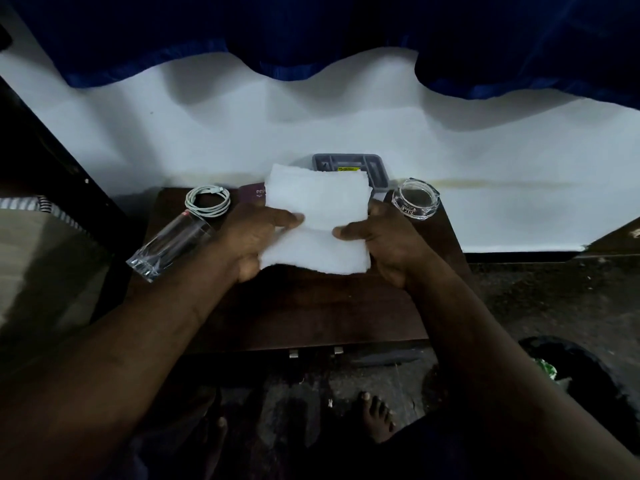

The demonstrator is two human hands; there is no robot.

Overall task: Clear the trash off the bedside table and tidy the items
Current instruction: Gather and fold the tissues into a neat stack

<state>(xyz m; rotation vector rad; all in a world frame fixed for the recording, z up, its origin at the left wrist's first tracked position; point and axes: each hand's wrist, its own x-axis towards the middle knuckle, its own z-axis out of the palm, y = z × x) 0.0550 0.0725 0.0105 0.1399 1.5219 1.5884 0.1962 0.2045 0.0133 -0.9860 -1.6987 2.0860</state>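
You hold the white cloth (pixel 317 216) at the centre of the frame, just above the dark bedside table (pixel 311 306), with one hand on each side edge. Your left hand (pixel 254 237) pinches the left edge and your right hand (pixel 382 237) the right edge. Each thumb lies flat on the top face and points inward toward the other. The remaining fingers are hidden under the fabric, so you cannot tell from here how they lie.

The relation that matters is this: the cloth sits squarely between your hands, neither one nearer than the other. A soft crease runs left to right across it at thumb level, so the far half stands up toward the top of the frame and the near half hangs toward you.

Judging from that crease, the next fold probably brings the far edge down over the near one, with both thumbs as the hinge.

Behind the cloth is the grey tray (pixel 375 168). The glass ashtray (pixel 415 199) sits just right of your right hand, and the coiled cable (pixel 207 200) and the tipped tumbler (pixel 166 245) lie to the left.
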